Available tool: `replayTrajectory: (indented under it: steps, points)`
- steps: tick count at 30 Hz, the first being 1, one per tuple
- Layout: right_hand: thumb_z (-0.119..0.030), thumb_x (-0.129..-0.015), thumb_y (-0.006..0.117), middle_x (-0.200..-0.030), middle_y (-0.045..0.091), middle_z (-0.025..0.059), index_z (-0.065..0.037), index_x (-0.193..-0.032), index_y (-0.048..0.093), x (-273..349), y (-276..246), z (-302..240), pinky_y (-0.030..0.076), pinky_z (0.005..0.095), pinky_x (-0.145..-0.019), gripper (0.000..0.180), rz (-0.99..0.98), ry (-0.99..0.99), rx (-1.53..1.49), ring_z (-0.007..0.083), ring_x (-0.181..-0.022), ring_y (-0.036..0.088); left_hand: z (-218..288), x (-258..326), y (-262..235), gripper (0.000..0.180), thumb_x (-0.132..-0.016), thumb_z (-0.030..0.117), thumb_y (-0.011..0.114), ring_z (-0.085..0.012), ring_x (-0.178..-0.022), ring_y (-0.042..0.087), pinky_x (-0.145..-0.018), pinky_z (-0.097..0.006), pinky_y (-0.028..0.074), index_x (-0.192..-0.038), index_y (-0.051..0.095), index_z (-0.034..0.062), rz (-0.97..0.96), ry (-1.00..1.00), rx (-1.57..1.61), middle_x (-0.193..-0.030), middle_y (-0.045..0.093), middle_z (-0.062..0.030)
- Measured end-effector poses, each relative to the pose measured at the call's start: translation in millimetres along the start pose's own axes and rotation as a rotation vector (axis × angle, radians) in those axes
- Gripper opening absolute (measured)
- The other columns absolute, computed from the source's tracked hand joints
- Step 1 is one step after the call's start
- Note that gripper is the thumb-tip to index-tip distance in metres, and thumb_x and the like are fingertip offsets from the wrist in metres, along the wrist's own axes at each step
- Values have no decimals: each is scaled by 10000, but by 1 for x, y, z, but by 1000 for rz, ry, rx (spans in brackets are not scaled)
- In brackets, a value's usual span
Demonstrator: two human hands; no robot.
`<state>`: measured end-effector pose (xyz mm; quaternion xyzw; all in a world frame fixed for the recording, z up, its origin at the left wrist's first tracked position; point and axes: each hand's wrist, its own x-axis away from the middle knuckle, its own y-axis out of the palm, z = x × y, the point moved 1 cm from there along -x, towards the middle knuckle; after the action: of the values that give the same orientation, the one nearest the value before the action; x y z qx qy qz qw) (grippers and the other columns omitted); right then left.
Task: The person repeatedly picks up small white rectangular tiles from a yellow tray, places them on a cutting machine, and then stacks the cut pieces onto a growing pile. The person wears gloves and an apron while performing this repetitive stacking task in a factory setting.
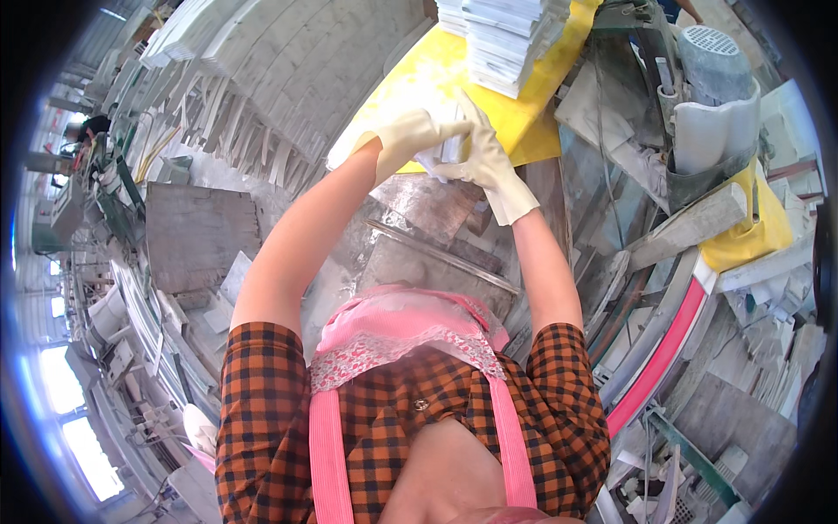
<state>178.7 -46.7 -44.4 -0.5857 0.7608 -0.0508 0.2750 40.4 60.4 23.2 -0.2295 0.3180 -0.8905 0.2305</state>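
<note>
1. A person in pale rubber gloves has both hands together over a yellow cover [534, 135], at the far middle of the scene. The white piece [447, 150] lies between the hands, at the cover's near edge.

2. The left hand [407, 140] comes in from the left, its fingers reaching across toward the other hand. I cannot tell whether they are closed on the piece or only rest against it.

3. The right hand [491, 164] has thumb and fingers spread wide apart around the right end of the piece. How firmly it grips, if at all, cannot be told.

4. The piece could slip, I judge: the gloves look smooth, and a light hold at the edges would give little grip. It could then drop off the near side onto the grey boards [428, 201] below and chip.

5. A tall stack of white slabs [502, 52] stands on the cover just beyond the hands. An elbow or fingertip knock, or a tug on the cover, could shift it, since its layers look loose and uneven.

6. Glare whitens the cover left of the hands, so a crack or poor alignment there might be missed.
</note>
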Motion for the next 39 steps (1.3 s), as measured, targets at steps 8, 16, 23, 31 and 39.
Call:
replayTrajectory:
  steps: [8,16,23,31,39]
  points:
    - [-141,-600,964,-1535,435,246,-59,-1638,120,19,29,2,449,404,-1123,1341,134,167,-407,344,-1401,474,33,20,35,601,-673,358,859,-243,-848,735,-692,-361,583,-1041,713,-94,294,-345,275,-949,735,-199]
    - [-190,-780,878,-1386,580,274,28,-1585,227,63,52,-6,473,403,-1080,1058,224,305,-377,334,-1306,579,39,28,40,461,-718,185,852,-269,-844,726,-748,-413,584,-1063,670,-62,337,-326,579,-944,718,-180]
    - [-209,-934,754,-1481,507,154,-3,-1497,410,75,65,-38,371,357,-1167,691,218,349,-598,214,-1397,477,22,16,11,848,-628,323,871,-345,-1069,688,-919,-431,544,-1318,554,-55,121,-188,-322,-1146,681,-254]
    - [-359,-1007,647,-1502,512,145,-43,-1466,527,0,22,-6,392,345,-1139,570,157,308,-433,242,-1414,446,-13,26,19,1105,-648,308,865,-410,-1310,539,-1078,-440,451,-1542,325,-50,87,-164,-174,-1412,534,-304]
    - [-335,-1020,626,-1409,601,100,-9,-1403,589,-13,10,-13,389,299,-1121,504,-76,463,-455,161,-1305,538,-39,70,55,1289,-628,374,930,-418,-1437,420,-1170,-455,377,-1610,189,-14,574,-15,214,-1539,412,-325]
